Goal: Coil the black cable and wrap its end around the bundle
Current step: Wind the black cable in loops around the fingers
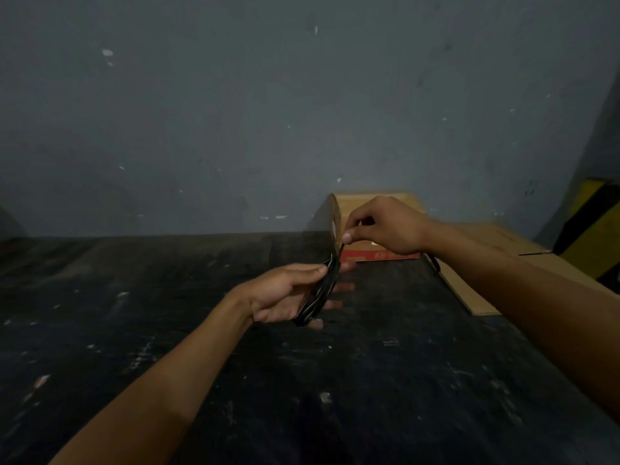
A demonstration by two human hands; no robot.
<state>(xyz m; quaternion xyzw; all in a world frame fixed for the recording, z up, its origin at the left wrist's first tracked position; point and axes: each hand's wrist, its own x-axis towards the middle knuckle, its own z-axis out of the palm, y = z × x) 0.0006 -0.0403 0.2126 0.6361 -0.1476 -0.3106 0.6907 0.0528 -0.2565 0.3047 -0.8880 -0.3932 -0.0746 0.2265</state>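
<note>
Item: black cable point(322, 290), gathered into a flat bundle of several loops. Location: held in the air above the dark worktop point(201, 330), just in front of the cardboard box point(375, 199), which serves as landmark.

Left hand point(288, 293): below and left of the box, thumb on top and fingers underneath, clamping the bundle.

Right hand point(385, 226): directly in front of the box, thumb and forefinger pinching the loose end of the cable, which rises taut from the bundle's top.

A further dark length point(432, 261) shows under the right wrist; whether it is the same cable cannot be told.

Flat cardboard sheet point(486, 290): right of the box.

Progress, as judged: coiling looks largely done; wrapping the end around the bundle appears at or near its start, with no clear turns visible. Securing remains.
</note>
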